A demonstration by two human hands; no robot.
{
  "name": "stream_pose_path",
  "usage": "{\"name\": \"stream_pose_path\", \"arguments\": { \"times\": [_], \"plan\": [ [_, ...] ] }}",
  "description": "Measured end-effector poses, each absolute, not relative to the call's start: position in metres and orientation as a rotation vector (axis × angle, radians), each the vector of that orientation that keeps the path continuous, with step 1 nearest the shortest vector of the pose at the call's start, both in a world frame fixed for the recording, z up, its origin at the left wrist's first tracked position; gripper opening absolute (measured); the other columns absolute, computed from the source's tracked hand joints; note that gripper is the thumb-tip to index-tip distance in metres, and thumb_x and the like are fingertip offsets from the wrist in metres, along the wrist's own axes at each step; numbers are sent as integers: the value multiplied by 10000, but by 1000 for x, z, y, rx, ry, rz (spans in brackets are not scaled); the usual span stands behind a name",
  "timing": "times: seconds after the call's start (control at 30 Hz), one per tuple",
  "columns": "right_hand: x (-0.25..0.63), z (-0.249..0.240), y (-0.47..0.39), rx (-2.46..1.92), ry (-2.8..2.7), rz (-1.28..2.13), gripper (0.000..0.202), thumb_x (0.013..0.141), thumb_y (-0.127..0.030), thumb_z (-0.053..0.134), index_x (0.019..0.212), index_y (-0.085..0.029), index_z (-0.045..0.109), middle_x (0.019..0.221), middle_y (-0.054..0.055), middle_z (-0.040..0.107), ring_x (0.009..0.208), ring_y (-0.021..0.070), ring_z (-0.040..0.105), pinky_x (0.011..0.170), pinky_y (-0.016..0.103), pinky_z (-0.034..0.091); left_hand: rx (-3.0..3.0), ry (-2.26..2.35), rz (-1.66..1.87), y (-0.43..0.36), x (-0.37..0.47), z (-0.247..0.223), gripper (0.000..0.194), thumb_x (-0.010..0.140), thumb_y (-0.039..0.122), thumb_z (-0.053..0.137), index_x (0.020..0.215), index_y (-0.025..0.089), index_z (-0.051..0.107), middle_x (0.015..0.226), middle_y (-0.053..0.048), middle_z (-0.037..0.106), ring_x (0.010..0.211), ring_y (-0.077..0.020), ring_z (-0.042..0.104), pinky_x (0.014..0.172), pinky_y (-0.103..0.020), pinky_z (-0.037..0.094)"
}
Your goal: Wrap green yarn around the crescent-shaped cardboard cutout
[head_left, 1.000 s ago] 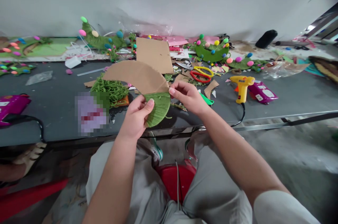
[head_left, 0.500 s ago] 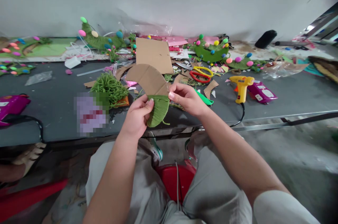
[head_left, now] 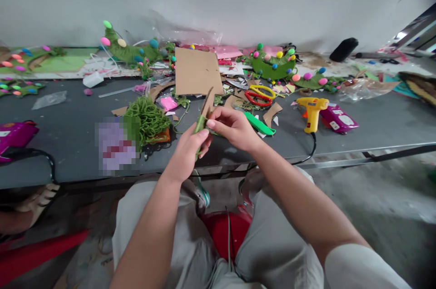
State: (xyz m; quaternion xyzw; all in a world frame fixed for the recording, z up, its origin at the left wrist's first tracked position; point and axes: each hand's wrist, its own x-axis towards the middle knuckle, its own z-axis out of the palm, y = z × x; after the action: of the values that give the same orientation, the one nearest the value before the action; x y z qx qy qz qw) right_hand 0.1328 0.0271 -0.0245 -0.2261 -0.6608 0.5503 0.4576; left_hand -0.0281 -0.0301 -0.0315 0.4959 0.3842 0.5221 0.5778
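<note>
My left hand (head_left: pixel 185 150) is closed round the lower part of a cardboard crescent (head_left: pixel 206 102), which I see nearly edge-on. Green yarn is wound over its lower end, and bare brown board sticks up above. Thumb and fingers of my right hand (head_left: pixel 233 127) pinch green yarn (head_left: pixel 203 118) against the crescent's right side; the fingertips partly hide it. To the left of my hands lies a loose heap of green yarn (head_left: pixel 146 118), with a strand trailing off towards the crescent.
A cardboard sheet (head_left: pixel 197 71) lies behind my hands. Red and yellow scissors (head_left: pixel 260 95), a green utility knife (head_left: pixel 259 124) and scraps lie right of it. Farther right are a yellow glue gun (head_left: pixel 311 112) and a purple packet (head_left: pixel 339 118). Pom-pom-covered green crescents (head_left: pixel 272 68) line the back.
The crescent has turned from showing its broad face to nearly edge-on. My right hand has shifted slightly left, closer to my left hand. The yarn heap has moved a little right.
</note>
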Motion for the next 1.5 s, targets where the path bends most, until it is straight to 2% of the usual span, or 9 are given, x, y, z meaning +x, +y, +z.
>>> {"name": "stream_pose_path", "arguments": {
  "times": [0.17, 0.4, 0.5, 0.63, 0.83, 0.97, 1.13, 1.37, 1.5],
  "plan": [
    [128, -29, 28, -604, -1667, 1314, 269, 912, -440, 678, 960, -184, 611, 822, 3, 638, 665, 111, 616, 700, 280, 539, 1006, 878, 1316, -31, -29, -34, 366, 883, 512, 539, 909, 173, 674, 733, -52, 656, 471, -122, 507, 379, -243, 362],
    [122, -30, 26, -721, -1664, 993, 155, 905, -328, 688, 913, -177, 656, 846, 11, 683, 719, 114, 628, 724, 262, 536, 947, 896, 1378, -33, -28, -40, 455, 902, 571, 504, 962, 171, 711, 545, -25, 618, 382, -151, 516, 343, -259, 392],
    [122, -30, 26, -738, -1652, 953, 150, 908, -333, 683, 913, -184, 665, 869, 18, 688, 747, 127, 635, 729, 275, 543, 928, 952, 1417, -32, -30, -43, 463, 878, 579, 561, 1036, 175, 723, 625, -42, 684, 494, -206, 638, 383, -281, 464],
    [125, -31, 28, -749, -1665, 863, 127, 904, -315, 686, 901, -188, 684, 897, 29, 672, 798, 145, 638, 760, 298, 552, 871, 988, 1472, -30, -30, -44, 461, 866, 575, 600, 1043, 172, 737, 771, -67, 744, 748, -274, 736, 560, -327, 591],
    [127, -30, 27, -786, -1710, 786, 121, 923, -315, 671, 900, -197, 690, 897, 36, 680, 821, 155, 647, 777, 315, 557, 897, 1070, 1751, -28, -22, -44, 334, 879, 478, 670, 991, 173, 751, 948, -55, 759, 1020, -274, 716, 783, -324, 611],
    [128, -29, 25, -794, -1676, 793, 112, 914, -300, 683, 892, -191, 695, 893, 34, 689, 812, 147, 657, 774, 303, 563, 925, 1008, 1781, -30, -18, -39, 256, 915, 389, 670, 977, 153, 745, 987, -69, 753, 1060, -261, 699, 862, -328, 581],
    [131, -29, 25, -829, -1652, 777, 106, 907, -295, 690, 881, -193, 703, 870, 28, 687, 802, 144, 660, 762, 293, 562, 937, 951, 1703, -33, -19, -35, 202, 895, 336, 703, 1036, 192, 717, 1072, -59, 738, 1041, -232, 689, 835, -291, 558],
    [132, -27, 27, -913, -1501, 928, 174, 850, -339, 744, 862, -172, 695, 833, 36, 726, 748, 144, 664, 731, 296, 558, 909, 970, 1606, -32, -22, -40, 180, 843, 256, 747, 1007, 186, 722, 925, -28, 719, 711, -119, 636, 556, -179, 451],
    [133, -26, 28, -910, -1384, 1092, 233, 797, -371, 789, 840, -167, 686, 792, 28, 705, 726, 141, 656, 724, 294, 559, 913, 933, 1620, -32, -19, -38, 207, 822, 242, 755, 1017, 181, 717, 967, -46, 747, 846, -179, 694, 675, -226, 537]
  ]
}}
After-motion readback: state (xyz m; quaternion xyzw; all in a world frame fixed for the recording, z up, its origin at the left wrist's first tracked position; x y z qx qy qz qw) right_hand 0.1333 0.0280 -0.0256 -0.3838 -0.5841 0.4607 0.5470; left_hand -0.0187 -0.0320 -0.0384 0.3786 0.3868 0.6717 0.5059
